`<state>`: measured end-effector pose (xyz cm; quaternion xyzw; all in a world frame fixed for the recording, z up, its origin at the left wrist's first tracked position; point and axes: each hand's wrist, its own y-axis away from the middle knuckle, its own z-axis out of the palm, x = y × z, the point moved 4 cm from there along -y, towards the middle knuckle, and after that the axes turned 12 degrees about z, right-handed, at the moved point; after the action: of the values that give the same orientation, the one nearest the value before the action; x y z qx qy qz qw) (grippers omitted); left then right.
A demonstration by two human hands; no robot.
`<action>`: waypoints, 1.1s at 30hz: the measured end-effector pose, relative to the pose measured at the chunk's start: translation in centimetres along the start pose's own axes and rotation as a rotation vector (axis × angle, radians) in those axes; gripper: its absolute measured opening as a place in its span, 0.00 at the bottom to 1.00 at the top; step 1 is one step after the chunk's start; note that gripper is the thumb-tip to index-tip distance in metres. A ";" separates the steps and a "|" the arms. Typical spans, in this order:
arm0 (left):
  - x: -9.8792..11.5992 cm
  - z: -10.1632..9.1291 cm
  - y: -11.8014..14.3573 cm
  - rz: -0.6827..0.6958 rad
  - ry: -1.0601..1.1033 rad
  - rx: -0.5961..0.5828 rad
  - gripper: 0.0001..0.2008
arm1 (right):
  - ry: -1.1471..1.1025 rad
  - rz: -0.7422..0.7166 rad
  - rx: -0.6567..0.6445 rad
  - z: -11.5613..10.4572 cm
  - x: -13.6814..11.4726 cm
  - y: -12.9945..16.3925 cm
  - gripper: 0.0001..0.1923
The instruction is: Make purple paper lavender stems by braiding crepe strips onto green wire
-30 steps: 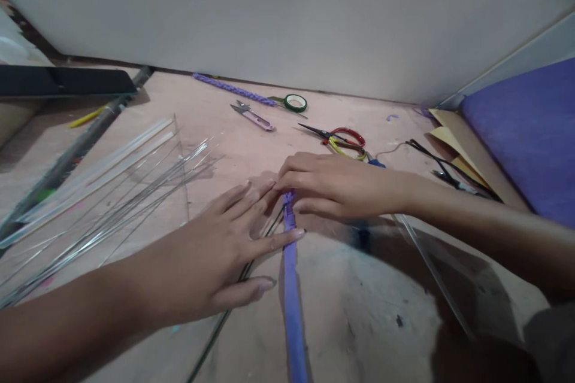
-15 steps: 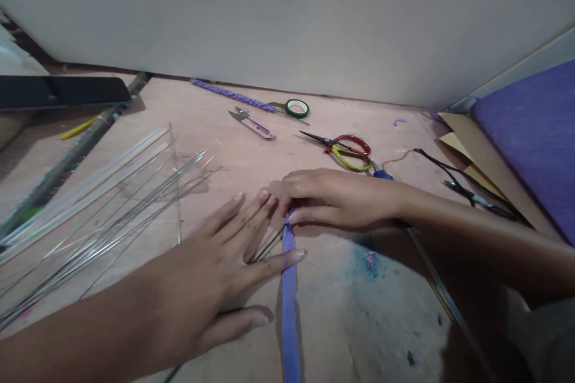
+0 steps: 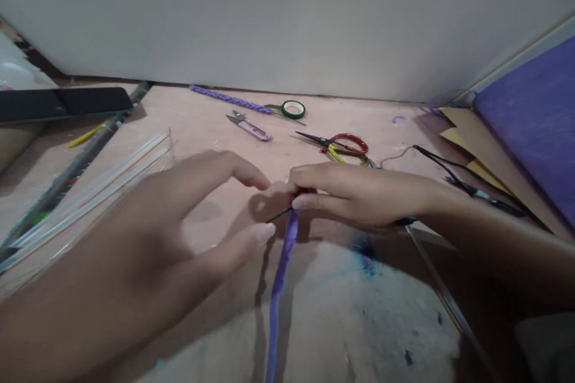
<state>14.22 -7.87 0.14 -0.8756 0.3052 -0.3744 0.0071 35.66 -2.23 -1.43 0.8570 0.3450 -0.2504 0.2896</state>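
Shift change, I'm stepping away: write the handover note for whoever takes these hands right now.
Right hand: grip shut on the top end of the purple strip, pinched together with a thin dark wire.
Left hand: open, lifted off the board, fingers spread beside the strip, holding nothing.
Strip runs from the pinch toward the viewer across the wooden board.
Nearby: scissors, green tape roll, thread snips, braided purple cord.
Done: strip and wire joined at the pinch. Left: cannot tell how far any wrapping has gone.
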 end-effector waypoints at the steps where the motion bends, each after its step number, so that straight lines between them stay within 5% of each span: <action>1: -0.4 0.4 -0.8 -0.114 0.050 -0.037 0.11 | -0.029 0.005 0.005 -0.2 -0.4 0.2 0.10; 3: -0.8 2.2 -2.1 -0.185 0.261 -0.243 0.07 | -0.068 0.014 0.012 -0.3 -1.2 0.5 0.11; 8: -1.3 4.7 -2.3 -0.206 0.636 -0.438 0.07 | -0.070 0.026 0.051 0.3 -2.0 0.8 0.13; 15: -1.8 5.6 -1.4 -0.356 0.807 -0.413 0.13 | -0.075 -0.020 0.088 1.0 -1.3 0.2 0.15; 33: -1.9 5.8 -0.4 -0.322 1.147 -0.381 0.10 | 0.004 -0.119 0.367 0.9 -2.1 0.9 0.14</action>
<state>17.25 -7.77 -5.18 -0.5561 0.1859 -0.7203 -0.3706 34.82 -4.33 -0.49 0.8740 0.3442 -0.3239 0.1125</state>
